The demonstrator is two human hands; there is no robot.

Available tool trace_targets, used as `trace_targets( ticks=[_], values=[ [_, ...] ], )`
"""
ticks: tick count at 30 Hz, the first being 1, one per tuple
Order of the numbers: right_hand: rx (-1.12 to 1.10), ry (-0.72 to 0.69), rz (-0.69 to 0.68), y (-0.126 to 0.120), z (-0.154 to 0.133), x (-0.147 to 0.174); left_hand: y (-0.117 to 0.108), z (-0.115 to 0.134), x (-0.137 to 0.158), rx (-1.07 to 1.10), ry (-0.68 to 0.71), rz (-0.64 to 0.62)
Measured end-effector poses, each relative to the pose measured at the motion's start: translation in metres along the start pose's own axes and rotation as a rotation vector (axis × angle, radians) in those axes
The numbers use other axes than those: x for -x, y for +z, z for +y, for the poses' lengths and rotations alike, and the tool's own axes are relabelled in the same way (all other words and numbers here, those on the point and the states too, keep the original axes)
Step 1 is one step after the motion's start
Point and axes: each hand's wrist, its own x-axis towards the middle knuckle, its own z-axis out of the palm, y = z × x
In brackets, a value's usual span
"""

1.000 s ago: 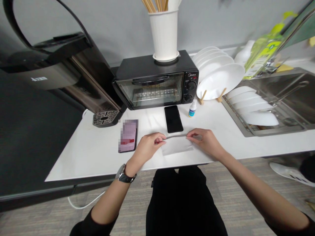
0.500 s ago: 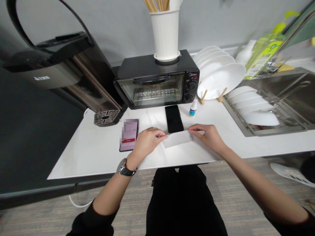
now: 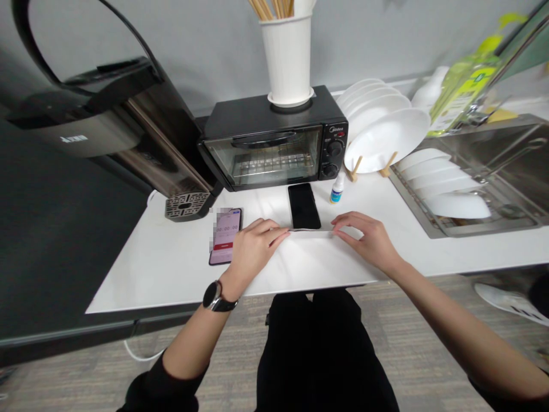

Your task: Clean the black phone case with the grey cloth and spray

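Near front edge of table (image 3: 163, 280), left hand (image 3: 256, 245) and right hand (image 3: 364, 236) each pinch white sheet (image 3: 311, 233) in narrow fingertip grip, oven (image 3: 240, 119) toward back edge lettered "Midea".

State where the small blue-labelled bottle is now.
In the head view, the bottle stands right of centre, on the counter before the toaster oven, right of the black phone and beyond the right hand.

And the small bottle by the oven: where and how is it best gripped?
Probably round the labelled body of the bottle, thumb and fingers on opposite sides. It stands upright and narrow, with the oven behind it and the black phone on its left, so the right hand would likely do best coming from the front right.
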Motion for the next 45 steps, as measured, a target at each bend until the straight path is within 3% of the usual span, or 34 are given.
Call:
trace_targets(
  ticks=[4, 8, 17, 24, 29, 32, 38, 45],
  values=[
    [0.040, -0.073, -0.017, -0.003, 0.000, 0.010, -0.007, 0.008, 0.012, -0.131, 0.062, 0.006],
    [0.082, -0.130, -0.014, -0.004, 0.000, 0.012, -0.011, 0.012, 0.018, -0.131, 0.096, 0.024],
    [0.144, -0.132, -0.048, 0.000, -0.006, -0.007, -0.011, 0.003, 0.003, -0.089, 0.100, -0.027],
    [0.085, -0.260, -0.223, -0.009, -0.015, 0.028, -0.014, 0.017, 0.035, -0.011, 0.169, -0.114],
    [0.095, -0.250, -0.397, -0.007, -0.022, 0.059, -0.013, 0.026, 0.063, 0.062, 0.225, -0.192],
    [0.089, -0.230, -0.405, -0.004, -0.023, 0.059, -0.008, 0.024, 0.064, 0.154, 0.173, -0.194],
    [0.191, -0.181, -0.180, 0.013, -0.011, 0.028, 0.018, 0.007, 0.032, 0.106, -0.081, -0.198],
    [0.240, -0.238, -0.239, 0.029, 0.005, 0.031, 0.037, -0.011, 0.004, 0.215, -0.231, -0.262]
  ],
)
